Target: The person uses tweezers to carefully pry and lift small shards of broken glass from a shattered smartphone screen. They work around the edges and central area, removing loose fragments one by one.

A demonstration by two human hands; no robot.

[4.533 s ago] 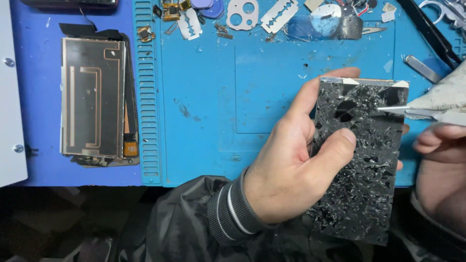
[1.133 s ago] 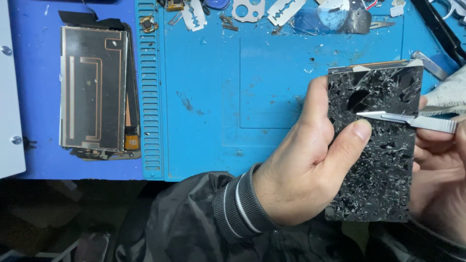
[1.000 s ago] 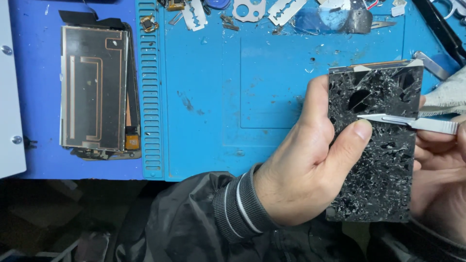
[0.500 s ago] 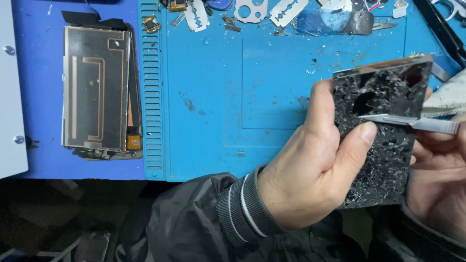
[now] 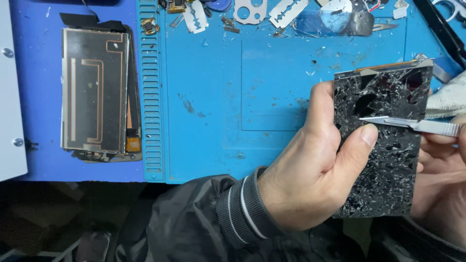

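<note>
My left hand (image 5: 310, 170) grips a black phone panel (image 5: 388, 160) covered in shattered glass, thumb pressed on its face, fingers behind it. My right hand (image 5: 441, 179) sits at the right edge, partly cut off, and holds a thin metal scalpel (image 5: 412, 124). The blade tip rests on the cracked surface just above my left thumb. A white cloth (image 5: 449, 99) lies by my right hand.
A blue work mat (image 5: 233, 97) covers the bench. A disassembled phone frame with a metal plate (image 5: 97, 92) lies at the left. Razor blades (image 5: 286, 10), small metal parts and a clear plastic piece (image 5: 335, 22) line the far edge. A white panel (image 5: 9, 92) is at the far left.
The cracked panel has shifted up and slightly right in my left hand and tilted a little. The scalpel stays on its surface near my thumb.
</note>
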